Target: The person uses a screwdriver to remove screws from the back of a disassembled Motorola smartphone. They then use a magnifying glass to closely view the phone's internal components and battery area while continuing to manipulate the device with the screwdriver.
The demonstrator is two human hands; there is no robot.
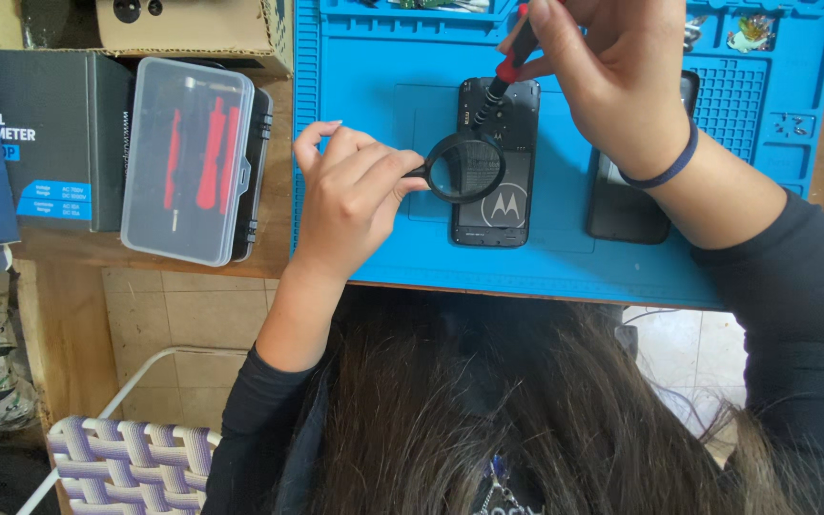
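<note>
Hair [526, 420], hands, magnifier [466, 167], screwdriver [510, 65], phone [493, 205].

Opened black phone [494, 162] under magnifier [465, 167]

A clear plastic tool case [193, 157] lies beside grey cardboard boxes [59, 138].

Even, bright daylight fills the scene, with only soft shadows under the hands on the blue mat [565, 229]. The clear lid of the tool case [188, 157] shows a mild sheen. Focus is sharp at the centre; the hair at the bottom is slightly soft.
</note>
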